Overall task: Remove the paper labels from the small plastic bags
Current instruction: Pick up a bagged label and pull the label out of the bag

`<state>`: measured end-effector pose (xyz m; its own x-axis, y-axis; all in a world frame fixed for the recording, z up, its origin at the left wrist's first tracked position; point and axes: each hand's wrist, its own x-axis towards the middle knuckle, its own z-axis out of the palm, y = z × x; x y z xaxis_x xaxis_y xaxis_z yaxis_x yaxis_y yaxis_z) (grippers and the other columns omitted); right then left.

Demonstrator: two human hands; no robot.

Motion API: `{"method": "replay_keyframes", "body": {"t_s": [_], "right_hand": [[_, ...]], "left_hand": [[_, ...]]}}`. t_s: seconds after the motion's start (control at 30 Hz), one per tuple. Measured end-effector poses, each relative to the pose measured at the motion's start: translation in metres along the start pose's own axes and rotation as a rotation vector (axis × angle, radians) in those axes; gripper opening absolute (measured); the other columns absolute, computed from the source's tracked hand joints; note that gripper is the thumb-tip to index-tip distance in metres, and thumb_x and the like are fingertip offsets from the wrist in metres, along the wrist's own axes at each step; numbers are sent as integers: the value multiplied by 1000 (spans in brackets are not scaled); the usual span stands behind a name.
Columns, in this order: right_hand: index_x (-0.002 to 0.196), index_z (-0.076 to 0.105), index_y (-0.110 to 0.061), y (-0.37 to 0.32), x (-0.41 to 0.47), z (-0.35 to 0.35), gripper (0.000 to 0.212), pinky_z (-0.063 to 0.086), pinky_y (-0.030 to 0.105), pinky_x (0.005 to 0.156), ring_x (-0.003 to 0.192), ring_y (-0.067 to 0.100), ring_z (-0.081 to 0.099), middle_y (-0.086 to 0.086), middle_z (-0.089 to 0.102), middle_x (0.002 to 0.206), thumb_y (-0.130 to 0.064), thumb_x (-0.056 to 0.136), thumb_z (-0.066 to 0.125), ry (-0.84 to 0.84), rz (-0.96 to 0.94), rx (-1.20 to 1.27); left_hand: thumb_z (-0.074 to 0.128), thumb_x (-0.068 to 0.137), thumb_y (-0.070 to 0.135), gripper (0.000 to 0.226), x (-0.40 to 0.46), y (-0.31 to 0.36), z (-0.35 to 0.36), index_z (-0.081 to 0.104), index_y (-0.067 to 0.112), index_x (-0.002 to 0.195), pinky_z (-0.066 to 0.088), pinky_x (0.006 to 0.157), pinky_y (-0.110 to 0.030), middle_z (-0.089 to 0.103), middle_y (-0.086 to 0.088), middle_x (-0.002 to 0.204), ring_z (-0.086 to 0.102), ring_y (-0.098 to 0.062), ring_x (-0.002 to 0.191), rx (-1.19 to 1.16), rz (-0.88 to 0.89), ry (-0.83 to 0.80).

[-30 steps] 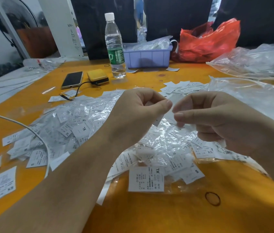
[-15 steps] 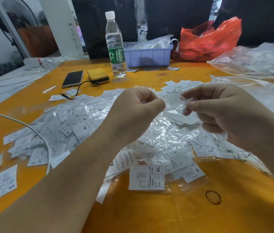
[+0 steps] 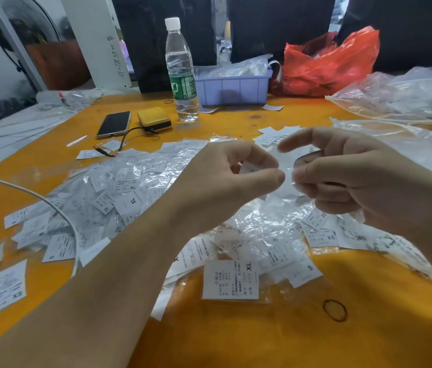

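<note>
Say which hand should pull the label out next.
Probably left: the left hand already pinches the paper label, while the right hand grips the small plastic bag to brace it.

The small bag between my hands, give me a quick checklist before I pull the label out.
1. Left hand pinches the paper label: ok.
2. Right hand pinches the small plastic bag: ok.
3. Label fully out of the bag: cannot tell, fingers hide it.
4. Work held above the pile of bagged labels: ok.
5. Loose labels lie beyond the hands for drop-off: ok.
6. White cable away from both hands: ok.
</note>
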<state>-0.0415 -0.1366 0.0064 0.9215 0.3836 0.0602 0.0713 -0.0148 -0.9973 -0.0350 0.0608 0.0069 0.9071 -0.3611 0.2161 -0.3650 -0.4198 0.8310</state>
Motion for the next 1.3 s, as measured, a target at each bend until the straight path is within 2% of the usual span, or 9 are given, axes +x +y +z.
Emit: {"method": "replay_keyframes", "body": {"t_s": [0.17, 0.27, 0.43, 0.57, 0.73, 0.9, 1.0, 1.13, 1.3], "right_hand": [[101, 60, -16, 0, -2, 0, 36, 23, 15, 37, 38, 6, 28, 0, 44, 52, -1, 68, 54, -84, 1, -65], [95, 64, -19, 1, -2, 0, 30, 23, 16, 37, 40, 7, 26, 2, 47, 56, -2, 71, 58, -120, 13, -81], [104, 64, -16, 3, 0, 3, 37, 23, 17, 38, 40, 8, 25, 10, 64, 72, -27, 71, 76, -76, -17, -112], [92, 69, -12, 3, -2, 11, 25, 24, 16, 37, 39, 4, 28, -4, 63, 63, -28, 76, 78, -167, -70, -188], [83, 64, 0, 1, -1, 11, 18, 20, 16, 35, 35, 3, 25, -8, 52, 43, -18, 84, 61, -9, -78, -185], [75, 67, -4, 0, 0, 4, 18, 16, 17, 39, 39, 10, 18, -3, 44, 44, -22, 73, 66, 102, -97, -98], [70, 69, -8, -1, -1, 3, 10, 18, 15, 38, 38, 9, 22, 5, 53, 53, -18, 69, 67, 80, -83, -103], [75, 67, -8, 0, 0, 2, 12, 20, 13, 37, 39, 7, 22, 1, 47, 51, -18, 68, 68, 47, -65, -72], [92, 73, -6, 2, 0, 4, 34, 23, 15, 37, 40, 8, 21, 4, 27, 55, -27, 65, 76, -23, -63, -69]], "left_hand": [[71, 77, 34, 18, -1, 0, 3, 75, 22, 90, 56, 70, -27, 71, 8, 77, 67, -5, 71, -7, 48, -84], [72, 85, 27, 9, 1, -2, 4, 75, 20, 80, 48, 64, -29, 63, 12, 64, 58, -4, 62, -36, 42, -46], [71, 86, 20, 14, 2, -3, 2, 73, 6, 83, 46, 60, -17, 63, 1, 67, 56, -6, 60, -219, 28, 20], [73, 82, 20, 16, 2, -3, 1, 71, 5, 85, 49, 62, -26, 67, -8, 72, 60, -16, 65, -311, 30, 29], [77, 78, 17, 9, 2, -2, 1, 71, 10, 80, 48, 57, -19, 64, -1, 68, 55, -7, 60, -294, 29, 44], [77, 76, 28, 11, 3, -3, 0, 71, 19, 74, 46, 63, -28, 61, 5, 63, 55, -9, 60, -227, -26, 52], [68, 75, 32, 15, 4, -2, 0, 74, 19, 76, 47, 60, -23, 64, 4, 68, 56, -10, 65, -220, -24, 41], [74, 84, 17, 9, 2, -1, -1, 73, 9, 81, 46, 60, -18, 63, 3, 64, 57, -7, 60, -227, 7, 17], [74, 70, 31, 24, 2, -1, 0, 70, 10, 80, 43, 57, -19, 59, 1, 65, 51, -8, 59, -309, 47, -2]]}}
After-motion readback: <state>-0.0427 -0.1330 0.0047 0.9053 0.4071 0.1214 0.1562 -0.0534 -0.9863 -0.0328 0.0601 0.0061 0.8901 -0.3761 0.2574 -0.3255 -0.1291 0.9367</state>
